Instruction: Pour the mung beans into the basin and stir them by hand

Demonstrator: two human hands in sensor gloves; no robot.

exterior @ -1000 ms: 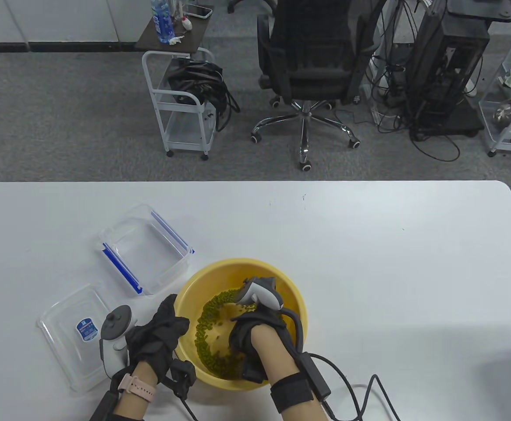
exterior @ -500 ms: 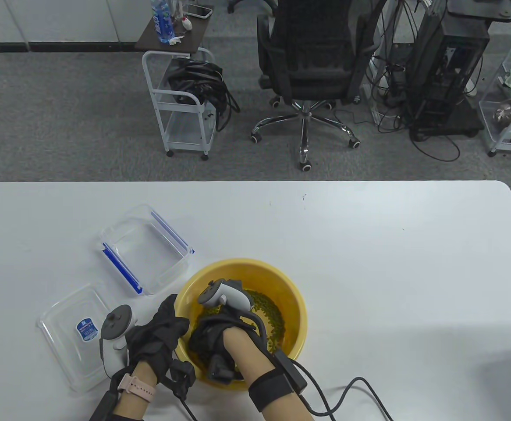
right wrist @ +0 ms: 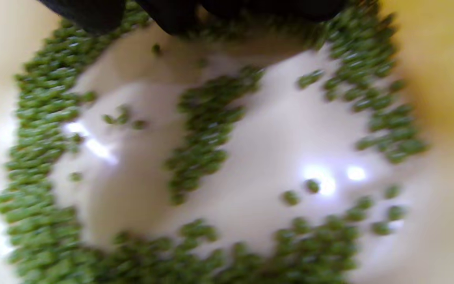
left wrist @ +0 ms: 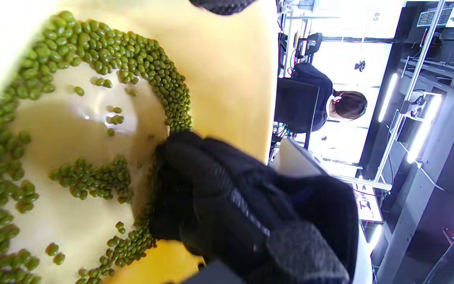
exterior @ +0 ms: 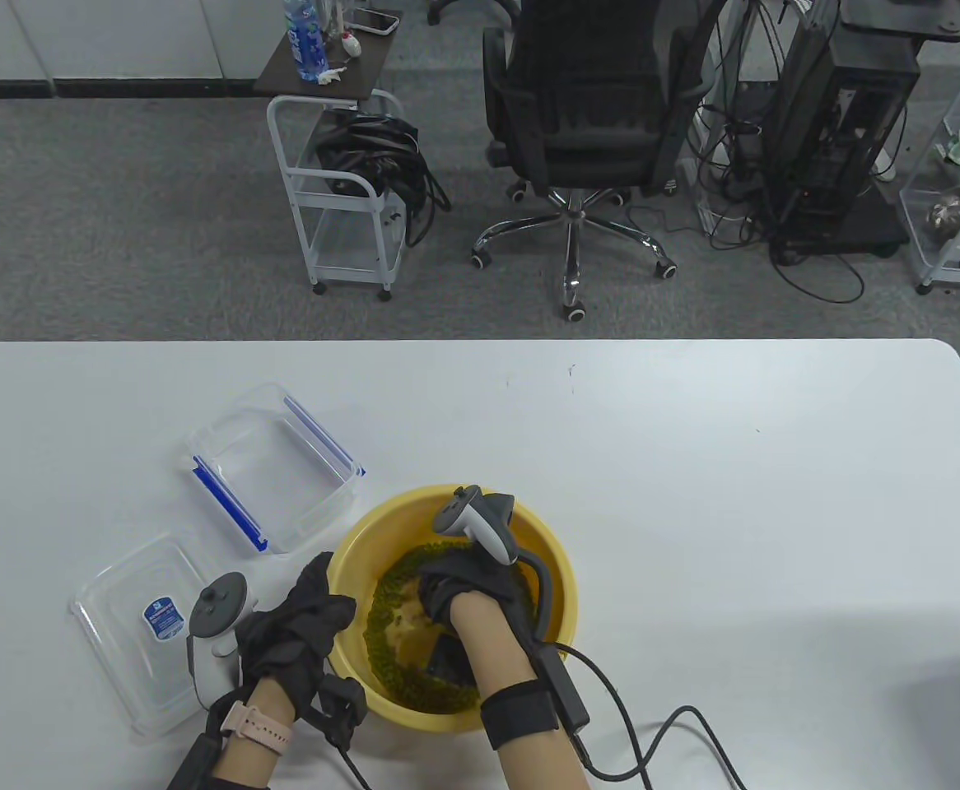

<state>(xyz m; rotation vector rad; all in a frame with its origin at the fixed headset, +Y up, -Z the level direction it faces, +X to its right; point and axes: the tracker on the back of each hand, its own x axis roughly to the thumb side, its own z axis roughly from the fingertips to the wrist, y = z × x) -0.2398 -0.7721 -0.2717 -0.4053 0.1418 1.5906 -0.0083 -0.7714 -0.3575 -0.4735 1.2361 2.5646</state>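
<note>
Now the right hand (exterior: 459, 588) is reaching down inside the basin (exterior: 558, 568), fingers (left wrist: 179, 189) pressed together among the mung beans (exterior: 381, 613) ringing its left and near wall, while the left hand (exterior: 295, 629) is curling round the left rim.

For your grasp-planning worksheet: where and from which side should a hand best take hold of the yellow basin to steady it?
Grip the yellow basin at its near-left rim, coming from outside, as the left hand does; the raised open lip gives purchase there.

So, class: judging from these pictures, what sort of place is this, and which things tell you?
Probably an office or lab used for recording, not a kitchen: an office chair beyond the white table, a computer tower trailing cables, and numbered metal rigs.
</note>
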